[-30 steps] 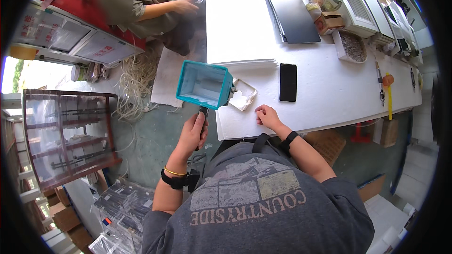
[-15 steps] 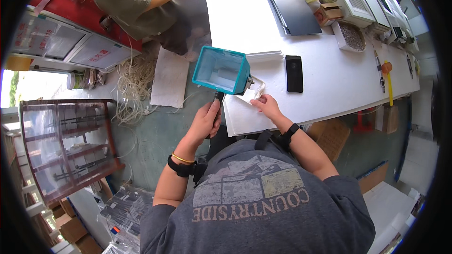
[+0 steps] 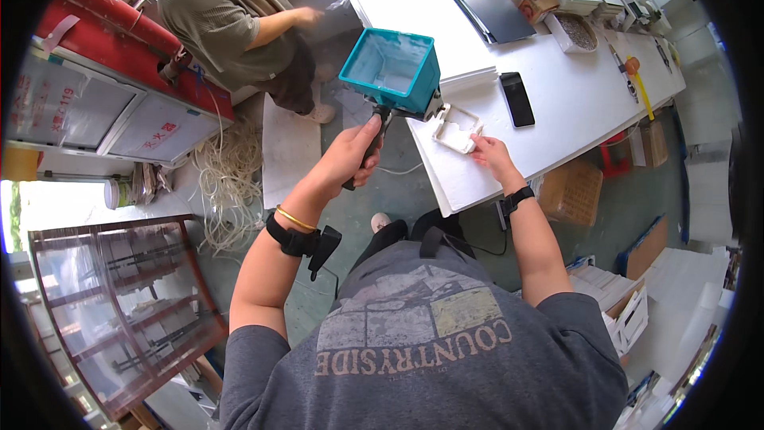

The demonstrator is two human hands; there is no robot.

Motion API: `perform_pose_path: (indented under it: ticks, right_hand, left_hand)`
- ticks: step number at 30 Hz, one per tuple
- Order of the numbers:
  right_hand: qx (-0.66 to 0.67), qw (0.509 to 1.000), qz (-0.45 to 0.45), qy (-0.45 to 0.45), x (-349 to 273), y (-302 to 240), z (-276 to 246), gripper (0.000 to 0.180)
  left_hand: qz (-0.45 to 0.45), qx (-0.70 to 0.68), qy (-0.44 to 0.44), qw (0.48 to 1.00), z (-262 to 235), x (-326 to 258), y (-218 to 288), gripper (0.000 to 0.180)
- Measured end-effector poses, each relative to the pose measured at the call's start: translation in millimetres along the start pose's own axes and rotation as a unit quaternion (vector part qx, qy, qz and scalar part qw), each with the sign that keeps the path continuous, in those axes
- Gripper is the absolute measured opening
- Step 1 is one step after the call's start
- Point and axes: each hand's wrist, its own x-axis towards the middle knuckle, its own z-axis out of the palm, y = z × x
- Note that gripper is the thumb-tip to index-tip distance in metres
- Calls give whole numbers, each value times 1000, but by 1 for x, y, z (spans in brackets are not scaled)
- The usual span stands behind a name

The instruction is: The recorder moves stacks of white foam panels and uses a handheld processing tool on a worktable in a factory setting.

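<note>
My left hand is wrapped round the black handle of a teal, open-topped, box-shaped tool. The box is held up in the air, and its pale, smeared inside shows. A small metal fitting sits at its lower right corner. Between the fingertips of my right hand is the edge of a small white rectangular frame, open in the middle. This frame is over the table's near left corner, just right of the box; whether it touches the tabletop I cannot tell.
A black phone lies on the white table. Behind it are dark sheets and a white box of granules. Another person stands at the far left. Tangled pale cord and a film-wrapped rack are left.
The teal tool has moved up and right in view. More of the white frame shows beside it. The other person's near hand has come away from the plastic sheeting, and the view has shifted.
</note>
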Motion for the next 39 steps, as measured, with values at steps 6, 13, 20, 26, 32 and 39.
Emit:
perform_pose_path:
  ticks: [6, 13, 20, 26, 32, 39]
  right_hand:
    - [-161, 961, -69, 213, -16, -3, 6, 67]
    - [-120, 972, -68, 188, -24, 16, 12, 58]
    - [-19, 981, -86, 171, -25, 21, 3, 46]
    - [-13, 984, -80, 159, -20, 13, -3, 43]
    - [22, 988, -93, 123, 2, 41, -17, 37]
    - [-285, 902, -291, 145, 40, 145, -15, 26]
  left_hand:
    - [18, 21, -16, 999, -12, -10, 5, 47]
    - [3, 42, -31, 999, -8, -11, 4, 51]
    - [-2, -4, -79, 997, -8, -7, 11, 47]
    - [-16, -47, -59, 997, -2, 9, 23, 41]
    - [-32, -73, -29, 996, -2, 38, 27, 39]
    - [-91, -3, 158, 983, -19, 55, 14, 55]
